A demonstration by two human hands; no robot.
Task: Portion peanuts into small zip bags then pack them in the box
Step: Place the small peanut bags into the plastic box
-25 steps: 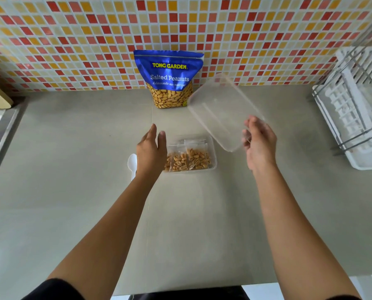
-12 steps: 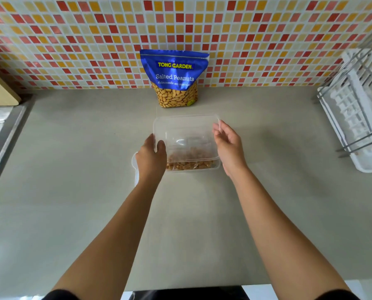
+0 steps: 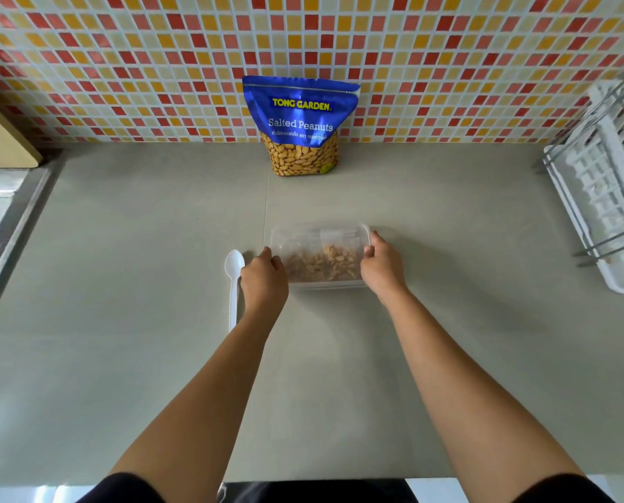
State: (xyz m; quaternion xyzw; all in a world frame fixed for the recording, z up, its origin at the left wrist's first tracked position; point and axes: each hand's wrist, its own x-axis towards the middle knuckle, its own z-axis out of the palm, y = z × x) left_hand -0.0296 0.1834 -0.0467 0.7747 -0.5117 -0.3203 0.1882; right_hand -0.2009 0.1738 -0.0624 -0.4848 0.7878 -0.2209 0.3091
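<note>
Box (image 3: 319, 235) rests between outstretched arms, left hand (image 3: 263, 281) and right hand (image 3: 381, 270) gripping its ends with curled fingers.

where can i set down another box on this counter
Widest bare counter lies between the sink edge and the white spoon. Another patch runs from the clear box to the dish rack. The strip between the peanut bag and the box is free too. Crowded: around the box, where left hand, right hand and spoon sit close.
</note>
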